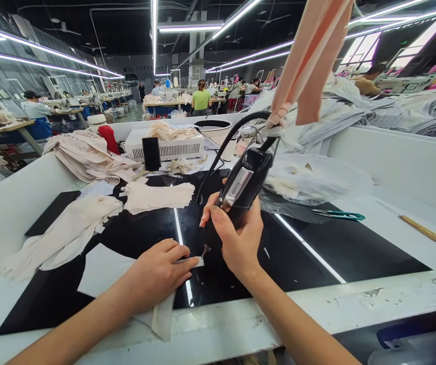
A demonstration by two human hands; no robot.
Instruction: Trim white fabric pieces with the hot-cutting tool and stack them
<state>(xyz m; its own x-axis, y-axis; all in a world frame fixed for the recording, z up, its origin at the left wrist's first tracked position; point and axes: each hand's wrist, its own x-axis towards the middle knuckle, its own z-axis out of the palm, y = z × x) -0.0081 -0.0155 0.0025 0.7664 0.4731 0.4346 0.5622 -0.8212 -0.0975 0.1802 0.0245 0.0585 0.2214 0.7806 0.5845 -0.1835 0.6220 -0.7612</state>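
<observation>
While the right hand [242, 235] wraps tight around a black, rounded handheld tool with a silver metal plate [237, 187], that tool stands tilted over the middle of a glossy black flat panel [301, 266], its narrow tip pointing down. And look at the left hand [160, 274]: fingers stretched out, clasping nothing, pressing a thin whitish strip [200, 262] onto the panel's middle, its end just beside the tip; whether the two touch, I cannot tell. Up from the tool's top, above the panel, runs a knotted peach fabric band [309, 61], with a curved black cable [223, 147] looping away. Over on the panel's left part lies a flat white piece [106, 268]; toward its far edge, a neat stack of cream fabric pieces [160, 196]. Teal-handled metal snips [343, 215] sit at the panel's right edge, a white vented box [172, 146] beyond its far edge, and well past the panel, a person in a lime-green top [201, 100]!
</observation>
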